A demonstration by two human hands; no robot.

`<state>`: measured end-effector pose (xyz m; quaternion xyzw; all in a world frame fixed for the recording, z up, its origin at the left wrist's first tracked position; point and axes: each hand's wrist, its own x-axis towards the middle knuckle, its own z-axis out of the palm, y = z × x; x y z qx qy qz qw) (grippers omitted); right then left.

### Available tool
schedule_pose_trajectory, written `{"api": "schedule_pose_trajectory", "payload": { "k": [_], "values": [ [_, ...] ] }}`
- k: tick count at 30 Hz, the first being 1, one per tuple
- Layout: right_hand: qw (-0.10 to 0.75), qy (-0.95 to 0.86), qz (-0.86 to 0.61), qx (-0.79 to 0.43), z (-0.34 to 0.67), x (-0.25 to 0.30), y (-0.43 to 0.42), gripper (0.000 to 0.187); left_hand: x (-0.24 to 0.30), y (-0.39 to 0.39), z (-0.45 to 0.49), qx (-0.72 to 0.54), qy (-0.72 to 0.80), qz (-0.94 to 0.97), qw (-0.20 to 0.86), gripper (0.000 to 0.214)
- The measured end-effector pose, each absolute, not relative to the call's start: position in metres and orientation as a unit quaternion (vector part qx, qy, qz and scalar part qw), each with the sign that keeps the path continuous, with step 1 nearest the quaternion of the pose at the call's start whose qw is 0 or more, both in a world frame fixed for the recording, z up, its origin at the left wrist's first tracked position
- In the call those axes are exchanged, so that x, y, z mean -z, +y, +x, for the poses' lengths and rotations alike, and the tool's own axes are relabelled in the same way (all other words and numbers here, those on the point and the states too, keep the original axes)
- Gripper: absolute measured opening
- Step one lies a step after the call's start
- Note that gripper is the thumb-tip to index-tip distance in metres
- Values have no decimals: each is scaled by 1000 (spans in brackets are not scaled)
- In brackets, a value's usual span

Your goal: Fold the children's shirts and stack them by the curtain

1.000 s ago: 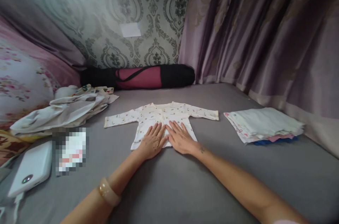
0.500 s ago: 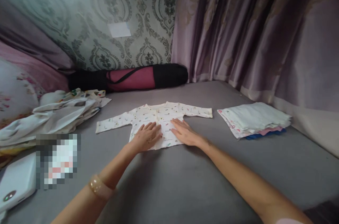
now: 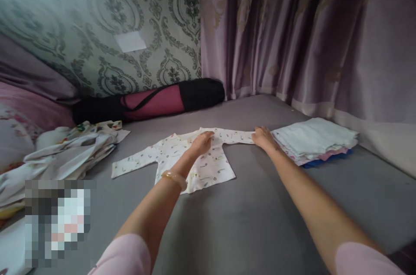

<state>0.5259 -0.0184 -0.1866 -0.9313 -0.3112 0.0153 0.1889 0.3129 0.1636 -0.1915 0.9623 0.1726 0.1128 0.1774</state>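
Observation:
A small white baby shirt [image 3: 212, 166] with a scattered print lies spread on the grey bed surface, its sleeves stretched out to both sides. My left hand [image 3: 204, 141] is at the upper chest near the right-hand shoulder, fingers curled and pinching the fabric; the fingertips are partly hidden. Out at the cuff of the right-hand sleeve, my right hand [image 3: 262, 137] has its fingers closed on the sleeve end. Just beyond that hand sits a stack of folded white cloths [image 3: 320, 136], with pink and blue layers at the bottom.
Loose crumpled clothes [image 3: 87, 149] lie at the left, near a floral pillow [image 3: 13, 127]. A black and maroon roll-shaped bag [image 3: 156, 101] rests along the wall. Purple curtains [image 3: 260, 27] hang on the right. A pixelated patch covers something at the lower left.
Both hands have left the shirt's lower front, where they lay flat. My left hand moved up to the shoulder, my right hand out to the sleeve cuff. The view shifted slightly.

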Motion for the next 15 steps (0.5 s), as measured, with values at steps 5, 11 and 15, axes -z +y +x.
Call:
{"api": "schedule_pose_trajectory", "payload": {
  "k": [5,11,15],
  "values": [
    [200,-243,-945,-88,551,191,-4,16,211,169,337,-126,196,955,183,50],
    [306,-198,-926,-96,555,193,6,17,225,163,336,-156,209,948,182,46],
    [380,-161,-911,-15,539,188,18,33,218,155,336,-109,222,957,149,50]
  ]
}}
